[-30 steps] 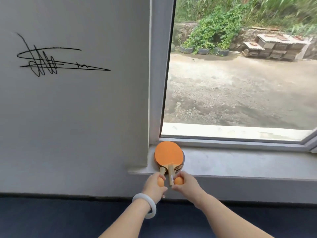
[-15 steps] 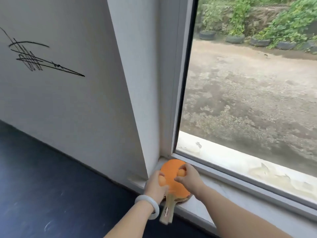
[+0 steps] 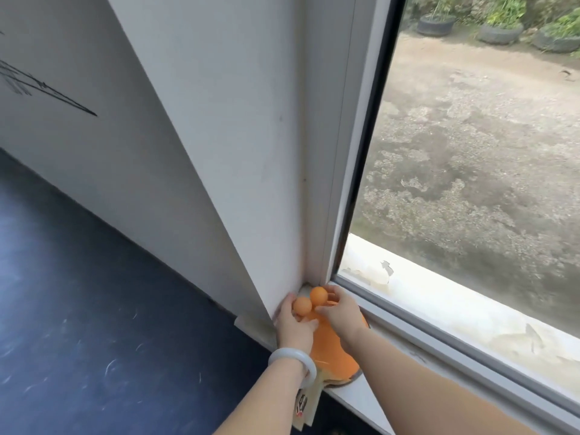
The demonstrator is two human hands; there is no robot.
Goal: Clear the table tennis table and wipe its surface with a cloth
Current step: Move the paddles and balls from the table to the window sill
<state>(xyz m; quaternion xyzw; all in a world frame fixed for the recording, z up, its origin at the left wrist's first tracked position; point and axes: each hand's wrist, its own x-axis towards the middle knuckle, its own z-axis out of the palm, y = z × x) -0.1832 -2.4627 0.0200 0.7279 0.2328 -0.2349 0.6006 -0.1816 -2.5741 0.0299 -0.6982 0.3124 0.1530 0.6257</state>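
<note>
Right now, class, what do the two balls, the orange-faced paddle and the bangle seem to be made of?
Nearer ball and farther ball: likely plastic, matte orange, evenly round. Paddle: matte orange face, probably rubber; pale handle looks wooden. Bangle: glossy, milky white, perhaps jade or glass; unclear.

Orange balls [image 3: 319,295], orange paddle [image 3: 332,353], white bangle [image 3: 293,361], dark blue floor [image 3: 78,309], white wall [image 3: 219,120].
</note>
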